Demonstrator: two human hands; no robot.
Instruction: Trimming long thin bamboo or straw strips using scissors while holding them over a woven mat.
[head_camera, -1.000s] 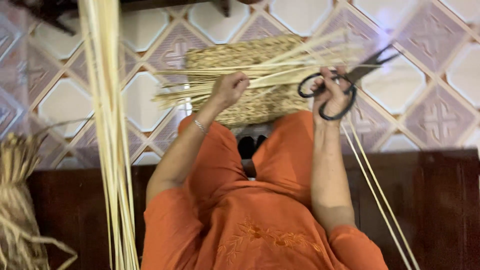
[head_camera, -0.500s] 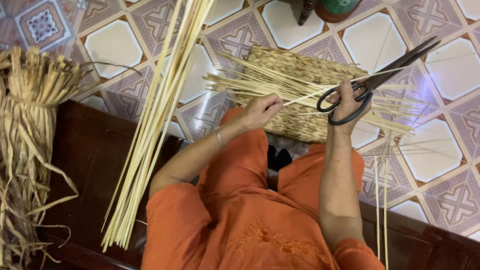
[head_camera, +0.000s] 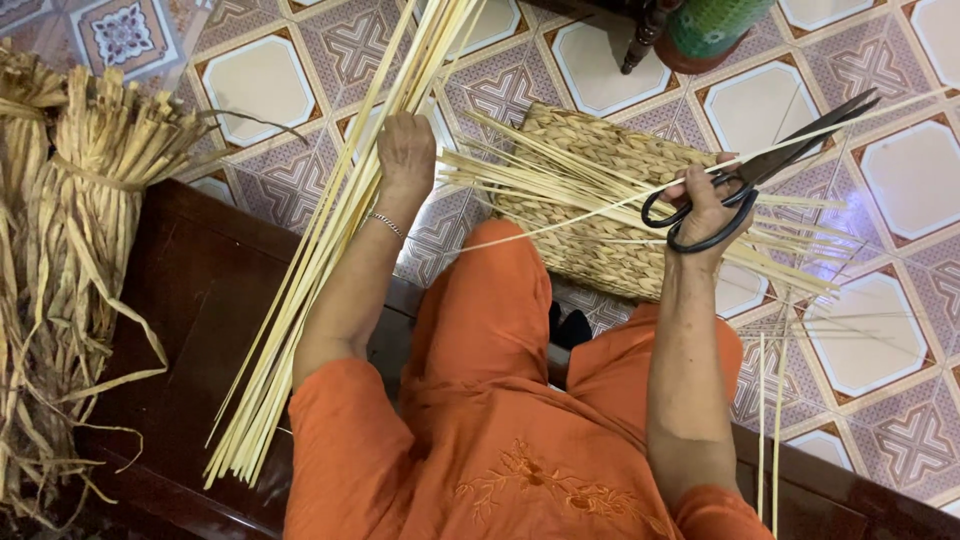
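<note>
Black scissors (head_camera: 745, 190) clamped in right grip (head_camera: 703, 205); left grip (head_camera: 406, 152) closed on strips (head_camera: 330, 235).

The left hand (head_camera: 405, 152) rests on a long bundle of pale split strips (head_camera: 320, 250) that leans from the dark wooden bench (head_camera: 190, 300) up across the patterned tile floor (head_camera: 880, 330); the right hand (head_camera: 703, 205) grips black scissors (head_camera: 750, 185), blades apart, together with a single thin strip (head_camera: 580, 215); beneath lies a woven mat (head_camera: 600, 200) with loose strips fanned over it; dried fibre bundles (head_camera: 80, 230) stand at left.
</note>
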